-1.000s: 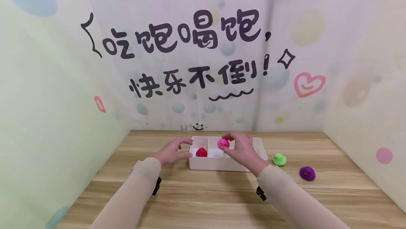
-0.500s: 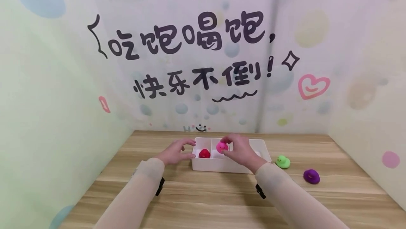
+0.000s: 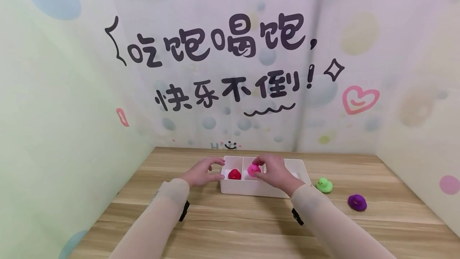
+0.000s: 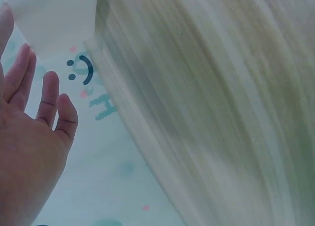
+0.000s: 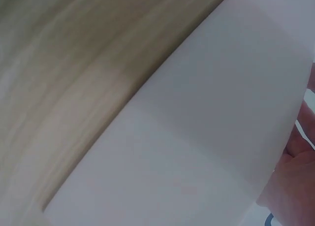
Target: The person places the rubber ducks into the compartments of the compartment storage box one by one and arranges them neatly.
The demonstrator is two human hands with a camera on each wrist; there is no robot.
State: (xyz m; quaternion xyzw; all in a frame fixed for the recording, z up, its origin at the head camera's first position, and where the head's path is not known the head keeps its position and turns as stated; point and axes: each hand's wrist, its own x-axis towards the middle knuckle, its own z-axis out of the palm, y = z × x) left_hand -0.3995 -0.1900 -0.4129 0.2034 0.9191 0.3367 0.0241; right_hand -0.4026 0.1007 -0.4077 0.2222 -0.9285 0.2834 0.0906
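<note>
In the head view, my right hand (image 3: 274, 172) pinches a pink rubber duck (image 3: 253, 170) between thumb and fingers, low in the second compartment from the left of a white divided box (image 3: 238, 187). A red rubber duck (image 3: 234, 174) lies in the leftmost compartment. My left hand (image 3: 201, 172) is at the box's left end, fingers extended, with fingertips and thumb tip right at its corners. The left wrist view shows that hand (image 4: 34, 122) with relaxed fingers beside the box end (image 4: 56, 19). In the right wrist view, the box's front wall (image 5: 182, 122) hides most of the right hand (image 5: 293, 186).
A green rubber duck (image 3: 324, 185) stands on the wooden table (image 3: 230, 227) just right of the box, and a purple rubber duck (image 3: 357, 202) is farther right and nearer. A printed curtain (image 3: 201, 131) hangs behind the table, with pale walls at both sides.
My right hand has lowered the pink duck from above the rim into the second compartment. The left hand stays at the box's left end. The whole head view has shifted slightly.
</note>
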